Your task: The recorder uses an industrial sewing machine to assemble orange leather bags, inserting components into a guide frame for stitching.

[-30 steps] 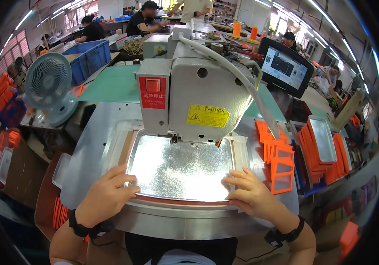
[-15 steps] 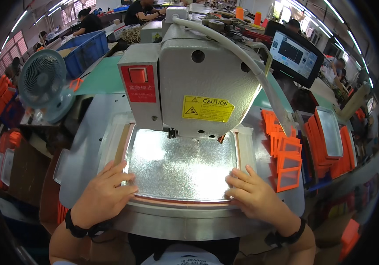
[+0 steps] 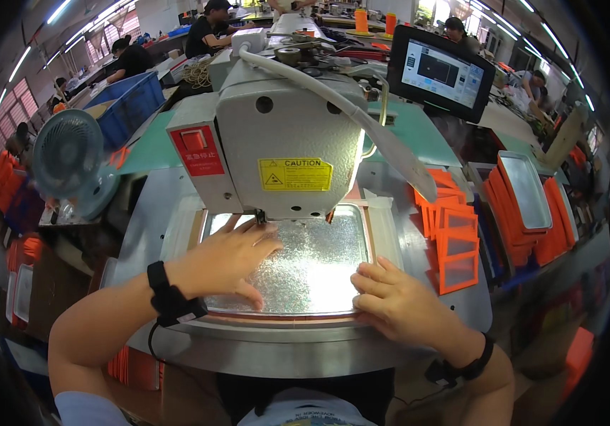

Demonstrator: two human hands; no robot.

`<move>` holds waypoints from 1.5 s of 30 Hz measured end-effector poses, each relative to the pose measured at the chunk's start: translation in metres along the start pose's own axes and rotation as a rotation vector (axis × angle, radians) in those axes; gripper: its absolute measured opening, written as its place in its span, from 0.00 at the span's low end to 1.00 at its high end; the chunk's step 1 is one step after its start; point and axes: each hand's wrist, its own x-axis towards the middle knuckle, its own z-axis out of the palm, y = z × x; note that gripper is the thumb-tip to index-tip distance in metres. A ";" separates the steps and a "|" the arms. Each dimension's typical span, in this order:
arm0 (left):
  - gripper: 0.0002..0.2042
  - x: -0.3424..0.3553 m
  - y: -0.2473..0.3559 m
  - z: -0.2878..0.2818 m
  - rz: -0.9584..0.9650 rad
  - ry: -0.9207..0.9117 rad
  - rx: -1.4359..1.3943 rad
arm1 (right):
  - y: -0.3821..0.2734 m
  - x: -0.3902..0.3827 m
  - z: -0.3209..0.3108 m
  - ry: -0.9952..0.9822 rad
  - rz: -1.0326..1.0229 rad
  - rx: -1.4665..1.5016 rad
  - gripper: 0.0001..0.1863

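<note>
A shiny, see-through sheet with rounded corners (image 3: 305, 266) lies in a rectangular frame (image 3: 298, 321) on the metal bed of a grey sewing machine (image 3: 291, 128). My left hand (image 3: 230, 255) reaches over the sheet's left part, fingers spread and palm down; its fingertips are close to the needle area under the machine head. At the sheet's right front edge rests my right hand (image 3: 397, 298). Its fingers are slightly bent over the edge and apart, with no grip visible. Both wrists wear black bands with cables.
Orange-rimmed mesh pieces (image 3: 458, 245) lie on the bed's right side. Further right stand stacked orange-edged clear panels (image 3: 525, 192). A monitor (image 3: 440, 74) is behind at right, a fan (image 3: 71, 153) and a blue crate (image 3: 127, 106) at left. Other people sit at far benches.
My left hand has left the sheet's left edge and moved inward and away from me, over the sheet. The right hand stays at the right edge. The whole view has shifted slightly.
</note>
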 end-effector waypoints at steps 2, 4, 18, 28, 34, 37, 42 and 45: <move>0.45 0.010 -0.011 0.005 0.042 0.029 -0.035 | 0.002 -0.001 0.003 0.101 -0.047 0.005 0.12; 0.49 0.018 -0.018 0.004 -0.004 -0.124 -0.158 | 0.002 0.000 0.003 0.102 -0.057 0.011 0.12; 0.40 0.014 0.015 -0.012 -0.098 -0.224 -0.312 | 0.008 -0.004 0.008 0.110 -0.054 0.026 0.12; 0.51 0.015 0.041 -0.007 -0.143 -0.341 -0.286 | 0.016 -0.008 0.005 0.058 -0.045 0.169 0.10; 0.52 0.020 0.037 -0.010 -0.187 -0.413 -0.381 | 0.070 0.004 -0.012 0.066 0.173 0.405 0.13; 0.53 0.019 0.039 -0.016 -0.218 -0.445 -0.391 | 0.090 0.022 -0.015 0.015 0.083 0.114 0.16; 0.51 0.021 0.038 -0.017 -0.220 -0.442 -0.474 | 0.102 0.032 -0.007 -0.057 0.026 -0.076 0.11; 0.50 0.021 0.036 -0.016 -0.224 -0.446 -0.500 | 0.100 0.032 -0.016 -0.088 0.040 -0.066 0.10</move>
